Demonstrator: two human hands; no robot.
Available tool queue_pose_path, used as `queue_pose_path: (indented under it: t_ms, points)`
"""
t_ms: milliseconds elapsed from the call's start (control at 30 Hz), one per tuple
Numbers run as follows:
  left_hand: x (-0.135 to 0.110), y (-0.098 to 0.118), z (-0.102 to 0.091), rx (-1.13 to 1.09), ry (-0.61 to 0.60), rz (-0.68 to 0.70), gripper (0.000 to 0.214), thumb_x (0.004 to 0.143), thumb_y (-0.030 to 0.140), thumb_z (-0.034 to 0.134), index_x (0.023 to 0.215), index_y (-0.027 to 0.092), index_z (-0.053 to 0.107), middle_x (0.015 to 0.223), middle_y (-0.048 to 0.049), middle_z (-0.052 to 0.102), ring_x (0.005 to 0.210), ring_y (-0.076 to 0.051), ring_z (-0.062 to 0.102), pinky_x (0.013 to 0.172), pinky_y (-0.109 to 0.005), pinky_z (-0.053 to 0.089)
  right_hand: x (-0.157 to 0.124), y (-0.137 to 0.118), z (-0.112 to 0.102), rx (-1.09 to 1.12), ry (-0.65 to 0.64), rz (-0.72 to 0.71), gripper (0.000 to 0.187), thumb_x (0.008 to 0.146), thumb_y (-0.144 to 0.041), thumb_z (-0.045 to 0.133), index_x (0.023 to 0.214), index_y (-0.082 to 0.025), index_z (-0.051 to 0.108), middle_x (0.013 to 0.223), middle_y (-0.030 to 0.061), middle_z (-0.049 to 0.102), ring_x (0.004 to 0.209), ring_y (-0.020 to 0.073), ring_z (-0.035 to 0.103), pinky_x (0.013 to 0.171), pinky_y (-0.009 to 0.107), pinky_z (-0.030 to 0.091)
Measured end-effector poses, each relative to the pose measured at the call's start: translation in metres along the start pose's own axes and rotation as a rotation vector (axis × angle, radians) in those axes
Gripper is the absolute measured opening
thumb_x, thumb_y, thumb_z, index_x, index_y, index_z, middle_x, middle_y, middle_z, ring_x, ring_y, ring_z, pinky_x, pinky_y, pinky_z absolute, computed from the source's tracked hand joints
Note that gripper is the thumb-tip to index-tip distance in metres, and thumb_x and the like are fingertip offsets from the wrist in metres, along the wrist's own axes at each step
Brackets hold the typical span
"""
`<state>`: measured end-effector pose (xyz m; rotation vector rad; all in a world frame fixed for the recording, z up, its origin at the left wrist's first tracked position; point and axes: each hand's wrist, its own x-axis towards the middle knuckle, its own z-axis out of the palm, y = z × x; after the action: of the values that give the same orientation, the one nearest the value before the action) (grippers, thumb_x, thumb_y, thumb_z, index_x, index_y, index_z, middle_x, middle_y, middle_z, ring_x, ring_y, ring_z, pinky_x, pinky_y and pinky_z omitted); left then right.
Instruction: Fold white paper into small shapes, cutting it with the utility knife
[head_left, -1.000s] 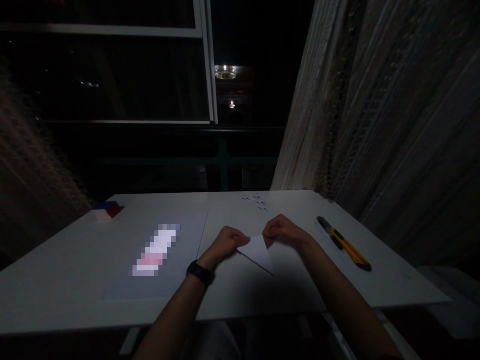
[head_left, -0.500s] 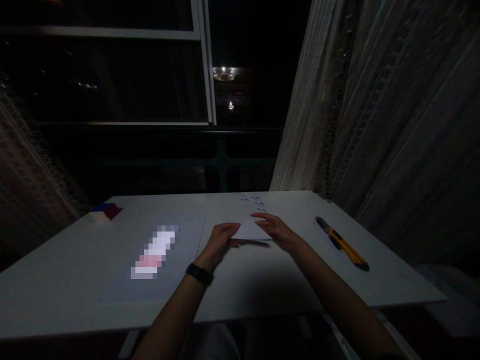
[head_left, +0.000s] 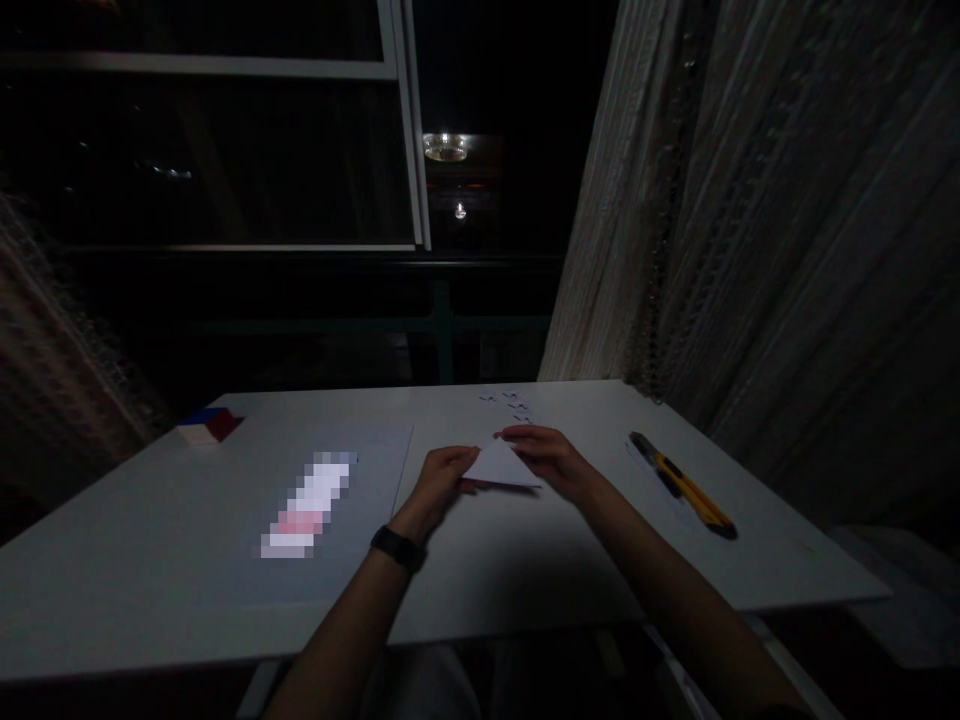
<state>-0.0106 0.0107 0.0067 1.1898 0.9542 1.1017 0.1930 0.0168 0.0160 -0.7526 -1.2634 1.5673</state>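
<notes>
Between my hands is a small piece of white folded paper (head_left: 502, 466), roughly triangular with its point away from me, held just above the table. My left hand (head_left: 444, 480) pinches its left corner, thumb on top. A dark band circles that wrist. My right hand (head_left: 551, 458) grips the paper's right side, its index finger reaching over toward the top point. The far fingertips of both hands are partly hidden, and the light is dim.
On the white table (head_left: 540, 570) a yellow and black box cutter (head_left: 684, 485) lies at right. Several small paper pieces (head_left: 517, 406) are behind my hands. At left are a grey sheet (head_left: 375, 500) bearing a bright blurred-out phone-like shape (head_left: 309, 505) and a coloured cube (head_left: 207, 426).
The paper has tilted, so its triangular face shows more and its right corner sits slightly lower. My right fingers have shifted a little left, toward the paper's tip.
</notes>
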Motion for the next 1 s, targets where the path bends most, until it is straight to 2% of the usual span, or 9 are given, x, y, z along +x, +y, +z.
queue_pose_path:
  t_ms: [100, 267, 433, 567, 667, 733, 833, 1000]
  points:
    - [0.001, 0.0, -0.001, -0.016, 0.02, 0.003, 0.038, 0.064, 0.039, 0.071, 0.084, 0.007, 0.068, 0.069, -0.0083, 0.065, 0.056, -0.014, 0.061, 0.046, -0.021, 0.045, 0.001, 0.0, -0.001, 0.024, 0.01, 0.015, 0.037, 0.06, -0.018, 0.066, 0.097, -0.02, 0.068, 0.11, 0.0077, 0.065, 0.096, 0.0244, 0.06, 0.076, 0.034, 0.045]
    - [0.0, 0.0, 0.001, -0.005, -0.036, 0.005, 0.039, 0.065, 0.042, 0.07, 0.082, 0.007, 0.068, 0.068, -0.0085, 0.065, 0.055, -0.015, 0.061, 0.046, -0.022, 0.045, 0.001, 0.001, 0.002, 0.027, -0.007, 0.03, 0.038, 0.056, -0.014, 0.067, 0.094, -0.019, 0.069, 0.106, 0.0074, 0.067, 0.092, 0.0235, 0.061, 0.074, 0.031, 0.045]
    - [-0.001, -0.001, 0.003, 0.053, -0.094, 0.005, 0.042, 0.066, 0.046, 0.068, 0.082, 0.007, 0.068, 0.063, -0.008, 0.065, 0.053, -0.015, 0.061, 0.048, -0.022, 0.046, 0.003, 0.006, 0.006, -0.035, 0.01, -0.008, 0.028, 0.057, -0.02, 0.07, 0.085, -0.018, 0.071, 0.093, 0.0062, 0.07, 0.082, 0.0207, 0.063, 0.074, 0.032, 0.045]
    - [-0.001, 0.001, 0.006, 0.115, -0.099, -0.009, 0.049, 0.07, 0.055, 0.06, 0.081, 0.008, 0.068, 0.066, -0.0088, 0.066, 0.055, -0.016, 0.062, 0.047, -0.022, 0.045, 0.008, 0.016, 0.005, -0.108, 0.123, -0.071, 0.024, 0.051, -0.022, 0.075, 0.074, -0.017, 0.071, 0.078, 0.0042, 0.07, 0.073, 0.0192, 0.063, 0.071, 0.032, 0.045]
    - [-0.002, 0.003, 0.008, 0.144, -0.073, -0.007, 0.055, 0.071, 0.061, 0.056, 0.078, 0.008, 0.067, 0.07, -0.0109, 0.067, 0.06, -0.018, 0.064, 0.046, -0.021, 0.044, 0.011, 0.019, 0.004, -0.132, 0.255, -0.052, 0.027, 0.048, -0.028, 0.079, 0.069, -0.015, 0.068, 0.065, 0.0036, 0.068, 0.061, 0.0179, 0.061, 0.063, 0.031, 0.044]
    - [-0.003, 0.004, 0.009, 0.153, -0.059, 0.007, 0.053, 0.069, 0.059, 0.06, 0.079, 0.008, 0.067, 0.071, -0.0115, 0.068, 0.062, -0.018, 0.064, 0.046, -0.021, 0.043, 0.011, 0.018, 0.004, -0.122, 0.331, -0.029, 0.032, 0.045, -0.032, 0.08, 0.067, -0.014, 0.067, 0.062, 0.0038, 0.067, 0.056, 0.0171, 0.059, 0.058, 0.03, 0.043]
    - [-0.005, 0.004, 0.009, 0.198, -0.021, 0.032, 0.046, 0.065, 0.051, 0.068, 0.078, 0.008, 0.068, 0.065, -0.0098, 0.067, 0.056, -0.015, 0.061, 0.047, -0.021, 0.042, 0.012, 0.017, 0.004, -0.117, 0.375, -0.021, 0.038, 0.041, -0.035, 0.082, 0.068, -0.014, 0.066, 0.062, 0.0044, 0.067, 0.054, 0.0168, 0.059, 0.056, 0.029, 0.042]
    - [-0.002, 0.002, 0.008, 0.242, 0.031, 0.062, 0.037, 0.067, 0.046, 0.067, 0.061, 0.009, 0.066, 0.053, -0.006, 0.063, 0.043, -0.01, 0.051, 0.043, -0.02, 0.039, 0.012, 0.019, 0.002, -0.15, 0.409, -0.037, 0.041, 0.042, -0.034, 0.083, 0.073, -0.014, 0.065, 0.061, 0.0025, 0.066, 0.054, 0.0154, 0.058, 0.056, 0.028, 0.041]
